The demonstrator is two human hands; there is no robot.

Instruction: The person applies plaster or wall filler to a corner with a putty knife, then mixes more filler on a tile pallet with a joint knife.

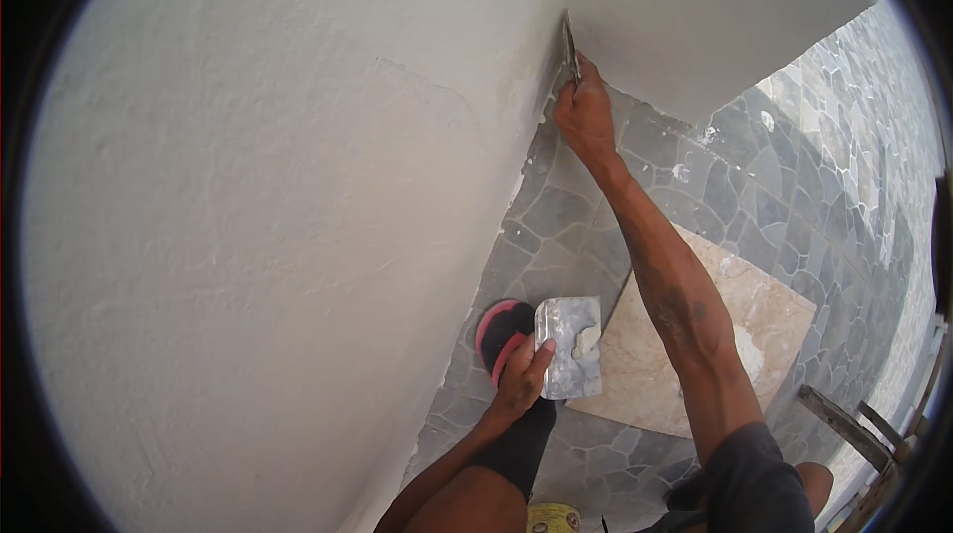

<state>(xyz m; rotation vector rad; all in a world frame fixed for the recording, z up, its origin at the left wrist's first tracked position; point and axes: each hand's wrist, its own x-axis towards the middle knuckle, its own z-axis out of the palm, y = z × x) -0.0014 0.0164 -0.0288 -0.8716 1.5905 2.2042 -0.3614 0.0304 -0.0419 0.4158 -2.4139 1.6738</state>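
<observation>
- Putty knife (570, 47) is being pressed, blade up, into the inside corner where two white plastered walls (298, 186) are meeting, a little above the line where plaster gives way to floor.
- Right hand (586, 118) is gripping the knife's handle, fingers clenched around it, with the bare arm stretching in from the lower right.
- Left hand (520, 381) is holding a rectangular steel scraper blade (571, 346) lower in the view. Its fingers are closing on the blade's left edge, the thumb lying across the face.
- White filler (588, 338) is sticking in a dab to the metal.
- Grey crazy-paved stone floor (754, 166) is showing below, flecked with white spatters near the wall.
- Beige marble tile (685, 364) is lying flat on the floor, beneath the right forearm.
- Red-and-black sandal (496, 333), worn on a foot, is resting on the stones just beside the left wall, partly behind the steel blade.
- Weathered wooden frame (844, 426) is poking in at the lower right edge.
</observation>
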